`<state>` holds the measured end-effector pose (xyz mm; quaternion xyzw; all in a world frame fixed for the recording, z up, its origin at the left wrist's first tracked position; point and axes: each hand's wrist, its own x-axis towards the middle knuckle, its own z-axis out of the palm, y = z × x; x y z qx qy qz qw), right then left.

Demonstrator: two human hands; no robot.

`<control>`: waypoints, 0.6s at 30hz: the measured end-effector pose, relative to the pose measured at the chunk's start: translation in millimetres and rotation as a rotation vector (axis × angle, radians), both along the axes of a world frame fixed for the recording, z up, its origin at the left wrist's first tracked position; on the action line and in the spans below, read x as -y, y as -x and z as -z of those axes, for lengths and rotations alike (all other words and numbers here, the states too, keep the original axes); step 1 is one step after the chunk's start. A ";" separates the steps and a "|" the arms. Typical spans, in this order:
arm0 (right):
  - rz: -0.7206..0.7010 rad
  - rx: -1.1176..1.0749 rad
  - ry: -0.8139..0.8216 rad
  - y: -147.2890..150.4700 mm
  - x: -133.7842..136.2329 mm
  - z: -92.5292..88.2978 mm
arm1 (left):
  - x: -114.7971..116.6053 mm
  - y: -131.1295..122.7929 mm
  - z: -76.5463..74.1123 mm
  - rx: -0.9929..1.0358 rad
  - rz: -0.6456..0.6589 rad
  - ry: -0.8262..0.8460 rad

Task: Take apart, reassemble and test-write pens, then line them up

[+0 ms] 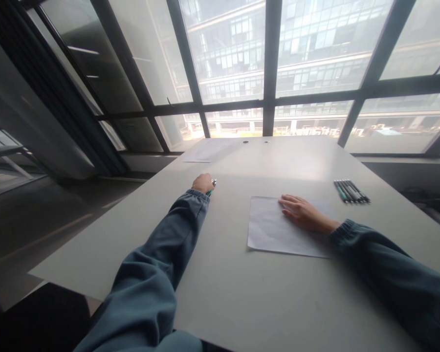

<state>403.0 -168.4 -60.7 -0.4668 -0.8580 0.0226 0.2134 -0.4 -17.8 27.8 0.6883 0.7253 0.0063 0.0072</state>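
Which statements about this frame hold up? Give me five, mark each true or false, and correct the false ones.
1. The right hand rests on a sheet of paper. True.
2. The left hand rests on that same sheet. False: it is at some partly hidden pens, left of the sheet.
3. A row of pens lies right of that sheet. True.
4. Both sleeves are bright red. False: they are dark blue-grey.
5. Windows stand beyond the table. True.

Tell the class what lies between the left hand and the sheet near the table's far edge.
In the head view, only bare white tabletop lies between the left hand and the far sheet.
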 end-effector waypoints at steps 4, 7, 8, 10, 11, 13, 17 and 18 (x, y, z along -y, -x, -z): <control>0.000 -0.001 -0.004 -0.5 -1.4 1.8 | -4.0 -0.6 5.3 -0.014 0.018 0.018; 0.002 0.005 0.003 -0.6 -1.8 2.0 | -5.8 -1.1 8.7 -0.015 0.030 0.009; 0.003 0.008 0.004 -0.6 -1.8 1.9 | -5.9 -1.5 9.6 -0.015 0.034 0.008; 0.007 0.011 0.005 -0.6 -1.5 1.5 | -5.7 -2.8 11.0 -0.012 0.042 0.009; 0.010 0.012 0.006 -0.6 -1.3 1.4 | -5.2 -3.7 11.3 -0.010 0.045 0.010; 0.014 0.011 0.006 -0.8 -1.3 1.5 | -3.8 -6.3 10.9 -0.004 0.052 0.015; 0.016 0.018 0.014 -1.7 -2.6 2.7 | 1.8 -14.2 4.5 0.021 0.076 0.030; 0.017 0.019 0.016 -2.0 -3.1 3.0 | 3.9 -16.7 1.8 0.031 0.085 0.033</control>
